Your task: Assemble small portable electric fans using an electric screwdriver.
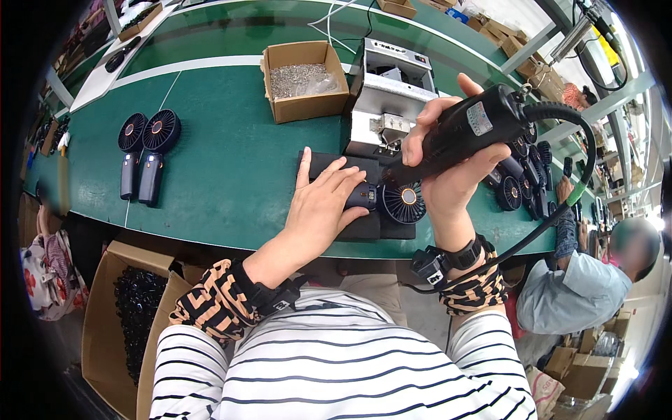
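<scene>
My left hand (318, 199) presses a small dark handheld fan (404, 203) down onto a black foam block (364, 227), its fingers over the fan's handle. In my right hand (448, 168) is a thick black electric screwdriver (469, 133) with a corded tail, tilted so that its lower end meets the fan near where handle and head join. The screwdriver's tip is hidden against the fan. Just beyond the block stands a metal screw feeder (388, 98) with an open top.
A cardboard box of small screws (304, 80) sits beside the feeder. Two finished-looking fans (150, 154) lie at left, several more fans (514, 185) at right. A carton of black parts (140, 308) stands below the table edge. A co-worker (574, 287) sits at right.
</scene>
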`<state>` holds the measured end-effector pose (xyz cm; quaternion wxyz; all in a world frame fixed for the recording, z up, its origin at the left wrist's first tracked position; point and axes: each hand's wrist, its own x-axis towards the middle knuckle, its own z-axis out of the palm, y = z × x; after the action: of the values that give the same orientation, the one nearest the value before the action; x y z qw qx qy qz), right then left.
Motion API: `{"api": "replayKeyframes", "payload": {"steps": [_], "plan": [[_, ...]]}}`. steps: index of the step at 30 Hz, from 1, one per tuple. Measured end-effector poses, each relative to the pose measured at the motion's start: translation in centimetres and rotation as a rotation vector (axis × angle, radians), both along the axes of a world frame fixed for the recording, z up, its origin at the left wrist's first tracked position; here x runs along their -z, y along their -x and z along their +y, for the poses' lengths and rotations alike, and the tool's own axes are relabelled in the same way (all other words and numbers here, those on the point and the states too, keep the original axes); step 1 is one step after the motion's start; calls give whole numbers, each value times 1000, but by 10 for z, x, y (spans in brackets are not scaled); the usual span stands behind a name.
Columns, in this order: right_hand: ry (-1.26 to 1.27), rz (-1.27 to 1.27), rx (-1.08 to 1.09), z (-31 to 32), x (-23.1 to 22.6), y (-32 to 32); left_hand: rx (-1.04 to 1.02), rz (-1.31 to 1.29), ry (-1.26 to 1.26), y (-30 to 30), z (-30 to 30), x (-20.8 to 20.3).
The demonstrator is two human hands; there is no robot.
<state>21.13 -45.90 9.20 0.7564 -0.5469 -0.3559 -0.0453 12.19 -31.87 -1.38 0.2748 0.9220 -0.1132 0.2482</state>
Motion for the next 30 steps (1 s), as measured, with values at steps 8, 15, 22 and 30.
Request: {"api": "replayKeyframes", "payload": {"steps": [8, 15, 22, 30], "plan": [[-94, 127, -9, 7, 14, -7, 37, 80, -25, -2, 7, -7], [-153, 128, -102, 4, 19, -1, 56, 47, 1, 0, 3, -4], [-154, 60, -191, -7, 34, 12, 61, 120, -69, 6, -2, 0], [-144, 151, -98, -2, 29, 3, 34, 43, -40, 4, 4, -1]]}}
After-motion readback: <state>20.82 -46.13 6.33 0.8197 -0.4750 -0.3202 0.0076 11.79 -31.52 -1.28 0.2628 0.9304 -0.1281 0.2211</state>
